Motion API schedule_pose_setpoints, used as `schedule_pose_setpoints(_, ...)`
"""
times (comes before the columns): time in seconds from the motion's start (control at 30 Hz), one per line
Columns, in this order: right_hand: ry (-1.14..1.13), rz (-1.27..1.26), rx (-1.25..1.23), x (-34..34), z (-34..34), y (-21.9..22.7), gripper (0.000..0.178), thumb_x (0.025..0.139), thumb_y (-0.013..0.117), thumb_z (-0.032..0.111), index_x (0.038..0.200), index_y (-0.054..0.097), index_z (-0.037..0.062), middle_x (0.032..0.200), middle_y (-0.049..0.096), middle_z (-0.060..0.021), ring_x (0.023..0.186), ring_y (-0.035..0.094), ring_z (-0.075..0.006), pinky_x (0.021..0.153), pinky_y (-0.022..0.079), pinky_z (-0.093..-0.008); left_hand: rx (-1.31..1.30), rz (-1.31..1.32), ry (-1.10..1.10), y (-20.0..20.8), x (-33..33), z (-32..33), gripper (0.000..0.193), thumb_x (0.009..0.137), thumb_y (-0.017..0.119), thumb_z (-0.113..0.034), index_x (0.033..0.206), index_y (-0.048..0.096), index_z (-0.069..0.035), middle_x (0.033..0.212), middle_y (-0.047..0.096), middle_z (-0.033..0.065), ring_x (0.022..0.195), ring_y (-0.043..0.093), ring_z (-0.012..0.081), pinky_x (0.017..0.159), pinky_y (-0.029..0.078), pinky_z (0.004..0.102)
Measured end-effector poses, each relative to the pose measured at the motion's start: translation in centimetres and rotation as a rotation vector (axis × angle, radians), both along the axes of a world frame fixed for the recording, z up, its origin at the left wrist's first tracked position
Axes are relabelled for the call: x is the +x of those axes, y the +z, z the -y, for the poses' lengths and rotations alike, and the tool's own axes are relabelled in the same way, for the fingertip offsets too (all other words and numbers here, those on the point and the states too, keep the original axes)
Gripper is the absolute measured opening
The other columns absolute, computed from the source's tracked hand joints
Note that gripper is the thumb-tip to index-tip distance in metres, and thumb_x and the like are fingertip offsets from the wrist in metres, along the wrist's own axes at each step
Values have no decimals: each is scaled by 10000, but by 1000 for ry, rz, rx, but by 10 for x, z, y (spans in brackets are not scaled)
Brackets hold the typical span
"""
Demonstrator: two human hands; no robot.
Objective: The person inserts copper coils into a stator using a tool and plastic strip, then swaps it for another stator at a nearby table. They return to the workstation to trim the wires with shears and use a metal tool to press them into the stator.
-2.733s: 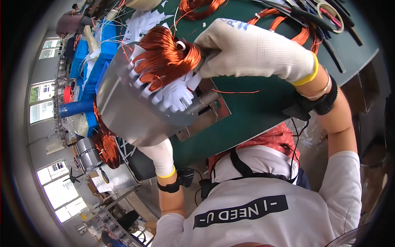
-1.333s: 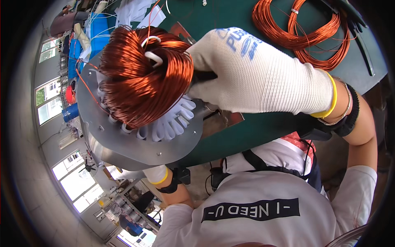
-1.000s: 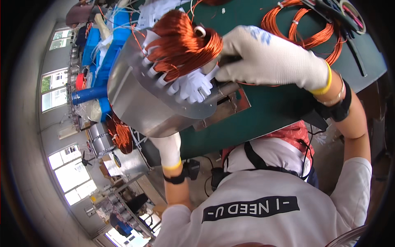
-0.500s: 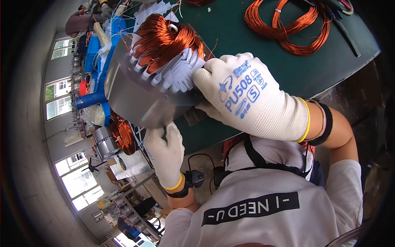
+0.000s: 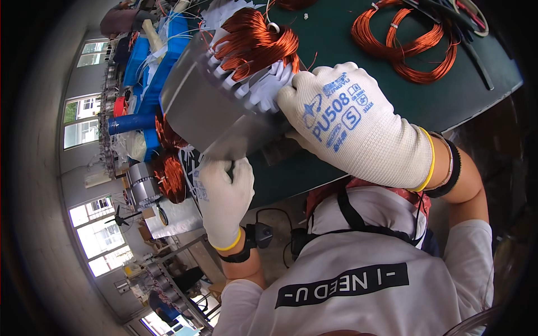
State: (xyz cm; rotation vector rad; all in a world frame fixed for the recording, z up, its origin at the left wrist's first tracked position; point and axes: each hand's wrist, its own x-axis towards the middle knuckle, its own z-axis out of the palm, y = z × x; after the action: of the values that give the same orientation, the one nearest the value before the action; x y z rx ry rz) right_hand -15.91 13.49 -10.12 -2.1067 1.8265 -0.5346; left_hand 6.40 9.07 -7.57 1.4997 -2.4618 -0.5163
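Observation:
A motor stator [image 5: 196, 103], a smooth grey metal cylinder, lies tilted ahead of me at the near side of the bench. Copper windings [image 5: 260, 42] bulge from its far end, ringed by white slot-insulation paper [image 5: 263, 89]. My right hand [image 5: 356, 123], in a white glove, is closed against that paper at the right; its fingertips are largely hidden, so what they grip cannot be seen. Below the cylinder, my gloved left hand [image 5: 224, 196] has thumb and fingers closed on its blurred lower edge.
Bundled copper wire coils [image 5: 412, 47] lie on the dark green bench [image 5: 471, 109] at the far right, beside a black rod [image 5: 476, 64] and cables. On the left stand blue bins [image 5: 168, 42], a blue cylinder [image 5: 131, 124] and another wound stator [image 5: 143, 185]. A person [image 5: 120, 21] is at the far left.
The stator with its windings has shifted right and slightly up in the view, its lower part blurred. My right hand has shifted a little right; my left hand has risen slightly. The background has also shifted.

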Motion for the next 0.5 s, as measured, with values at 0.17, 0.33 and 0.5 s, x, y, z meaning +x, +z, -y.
schedule_pose_setpoints(0.17,-20,-125,-25,4,0,2,313,776,737,308,973,623,93,836,640,-66,799,673,-245,710,512,-381,-3,-29,24,-4,3,2,152,803,561,31,936,628,6,831,614,173,739,571,336,668,443,397)
schedule_pose_setpoints(0.33,-96,-126,-322,6,-8,-7,250,752,664,149,976,649,38,787,635,-71,710,664,-236,593,507,-379,48,-99,79,-10,10,0,209,799,535,36,994,610,17,902,608,198,800,579,359,732,458,414)
schedule_pose_setpoints(0.5,-148,211,-404,16,-18,-18,796,660,706,30,1396,404,-5,1204,577,-171,1008,594,-336,860,479,-432,44,-574,75,-42,-5,-20,555,793,469,74,1341,377,73,1200,510,214,1074,545,297,974,417,368)
